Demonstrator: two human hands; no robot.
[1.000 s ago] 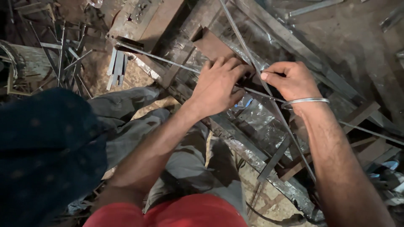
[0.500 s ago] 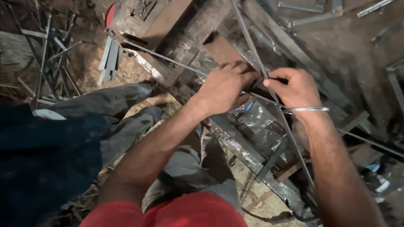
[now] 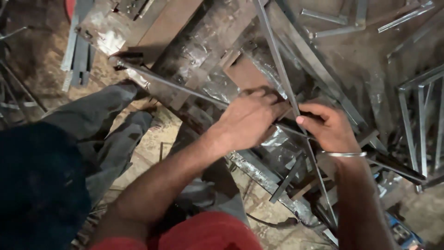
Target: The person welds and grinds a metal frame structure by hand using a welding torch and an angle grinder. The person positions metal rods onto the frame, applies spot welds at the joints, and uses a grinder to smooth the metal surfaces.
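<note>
Head camera, looking straight down: nearest the lens, a red garment (image 3: 208, 236) fills the bottom edge, with a dark blue cloth (image 3: 37, 185) at lower left and grey trouser legs (image 3: 106, 134) stretched over a dusty patterned floor (image 3: 152, 143). Two bare forearms reach up from there to a cluttered metal surface (image 3: 203, 41) wrapped in crinkled shiny film. The left hand (image 3: 247, 120) lies palm down on a small brown plate (image 3: 245, 74), its fingers together and curled over the plate's near edge, where a thin rod (image 3: 175, 85) runs across from the left and passes under the hand. Just beside it, the right hand (image 3: 328, 127), a thin metal bangle (image 3: 344, 154) on its wrist, has its fingers pinched on a long thin metal strip (image 3: 277, 69); the thumb presses the strip where it crosses the rod. That strip runs from the top of the frame down between the two hands and on past the right wrist toward the lower right. Below the hands, short flat offcuts (image 3: 286, 178) lie tilted against the surface's edge. Farther off, a bundle of flat grey bars (image 3: 78, 51) rests on the ground at upper left, loose angle pieces (image 3: 333, 21) lie at the top, and a welded frame of grey bars (image 3: 421, 120) stands at right.
</note>
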